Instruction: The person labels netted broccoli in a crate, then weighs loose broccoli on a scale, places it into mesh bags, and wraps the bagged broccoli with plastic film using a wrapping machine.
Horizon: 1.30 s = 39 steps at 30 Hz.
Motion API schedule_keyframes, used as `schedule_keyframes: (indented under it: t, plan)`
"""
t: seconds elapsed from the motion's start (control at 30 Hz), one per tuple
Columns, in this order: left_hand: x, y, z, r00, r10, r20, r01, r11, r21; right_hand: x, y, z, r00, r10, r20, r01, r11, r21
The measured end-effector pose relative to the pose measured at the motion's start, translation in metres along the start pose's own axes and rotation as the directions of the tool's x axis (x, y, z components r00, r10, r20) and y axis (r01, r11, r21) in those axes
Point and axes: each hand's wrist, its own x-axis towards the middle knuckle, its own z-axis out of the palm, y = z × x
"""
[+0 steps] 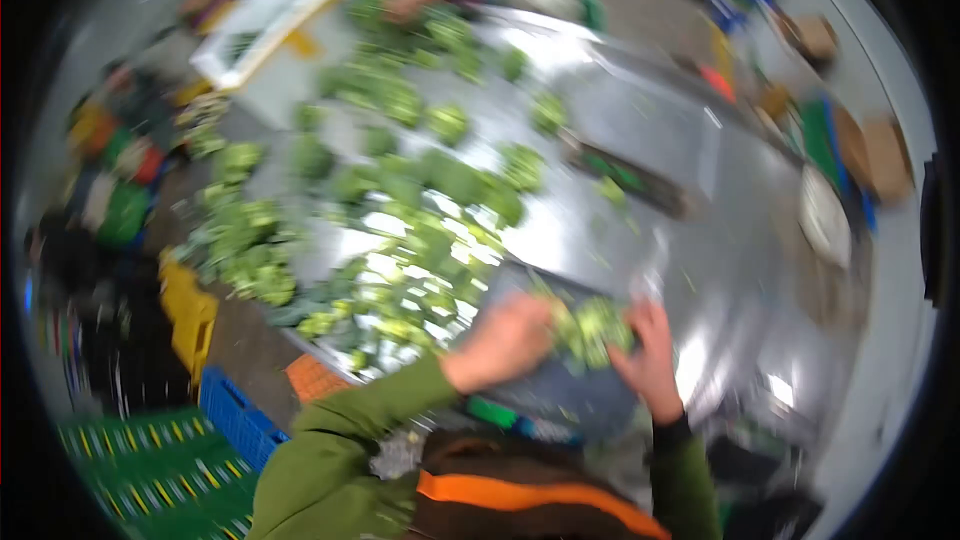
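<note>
Greens (600, 332) lie lower centre of the frame, over the board (575, 395). Your right hand (655, 358) clasps their side, apparently steadying them; your left hand (508, 340) curls alongside, its grip untellable through blur.

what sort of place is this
Probably a vegetable packing or sorting room, though the picture is blurred: a large metal table is strewn with green vegetables, perhaps broccoli, and a blue plastic crate is near its edge.
</note>
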Motion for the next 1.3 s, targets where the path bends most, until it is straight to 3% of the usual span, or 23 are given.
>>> schedule_keyframes:
  t: [0.03,0.1,0.2,0.3,0.37,0.53,0.73,0.83,0.87,0.93,1.0,1.07,1.1,1.13,1.17,1.2,1.23,1.27,1.3]
  plan:
    - [-0.01,0.003,0.009,0.972,0.192,-0.134,-0.203,0.976,-0.074,-0.007,-0.012,0.01,0.998,-0.056,-0.016,0.056,0.998,-0.013]
    - [-0.025,0.01,0.021,0.977,0.164,-0.136,-0.169,0.985,-0.024,-0.018,-0.024,0.023,0.995,-0.012,-0.095,0.01,1.0,-0.027]
    - [-0.03,0.024,0.008,0.973,0.175,-0.153,-0.181,0.983,-0.026,-0.021,-0.031,0.021,0.997,-0.055,-0.061,0.049,0.995,-0.088]
    - [-0.036,0.031,-0.002,0.994,0.106,-0.009,-0.107,0.986,-0.128,-0.026,-0.047,0.008,0.998,-0.008,0.063,0.017,0.989,-0.144]
    - [-0.043,0.029,0.001,0.982,0.167,-0.087,-0.174,0.982,-0.069,-0.031,-0.044,0.002,0.996,0.043,0.083,-0.028,0.983,-0.18]
    - [-0.052,0.027,-0.006,0.995,0.078,-0.059,-0.083,0.991,-0.101,-0.034,-0.056,-0.012,0.981,0.167,0.099,-0.142,0.965,-0.22]
    - [-0.058,0.025,-0.02,0.981,0.107,-0.163,-0.122,0.988,-0.09,-0.051,-0.055,-0.018,0.998,0.054,-0.026,-0.057,0.984,-0.167]
    - [-0.067,0.025,-0.035,0.987,0.034,-0.157,-0.056,0.988,-0.142,-0.059,-0.069,-0.027,0.985,0.175,0.007,-0.174,0.981,-0.089]
    - [-0.072,0.019,-0.039,0.973,0.035,-0.227,-0.07,0.987,-0.145,-0.063,-0.077,-0.029,0.986,0.164,0.017,-0.162,0.982,-0.093]
    - [-0.092,0.013,-0.05,0.916,0.023,-0.399,-0.065,0.994,-0.092,-0.072,-0.103,-0.025,0.982,0.185,-0.049,-0.175,0.971,0.164]
    - [-0.122,-0.007,-0.065,0.856,-0.072,-0.512,0.016,0.993,-0.113,-0.08,-0.12,-0.009,0.988,0.157,-0.007,-0.15,0.952,0.267]
    - [-0.158,-0.027,-0.076,0.749,-0.319,-0.581,0.157,0.937,-0.312,-0.086,-0.157,0.005,0.984,0.037,0.174,-0.075,0.973,0.217]
    - [-0.178,-0.04,-0.078,0.682,-0.403,-0.61,0.226,0.91,-0.349,-0.089,-0.17,0.012,0.936,-0.019,0.351,-0.065,0.973,0.224]
    - [-0.203,-0.058,-0.079,0.621,-0.444,-0.646,0.192,0.885,-0.424,-0.093,-0.182,0.02,0.85,-0.066,0.523,-0.061,0.973,0.221]
    - [-0.23,-0.084,-0.076,0.567,-0.44,-0.696,0.14,0.884,-0.445,-0.097,-0.195,0.036,0.797,-0.113,0.594,-0.071,0.958,0.278]
    - [-0.262,-0.088,-0.072,0.415,-0.525,-0.743,0.188,0.848,-0.495,-0.106,-0.205,0.052,0.725,-0.15,0.673,-0.101,0.943,0.318]
    - [-0.302,-0.097,-0.075,0.416,-0.562,-0.715,0.361,0.824,-0.438,-0.117,-0.216,0.059,0.603,-0.262,0.753,-0.118,0.904,0.41]
    - [-0.338,-0.095,-0.07,0.259,-0.608,-0.751,0.302,0.789,-0.535,-0.128,-0.226,0.066,0.459,-0.364,0.81,-0.168,0.86,0.482]
    - [-0.38,-0.062,-0.078,0.199,-0.716,-0.669,0.329,0.692,-0.643,-0.142,-0.234,0.073,0.297,-0.424,0.855,-0.198,0.849,0.49]
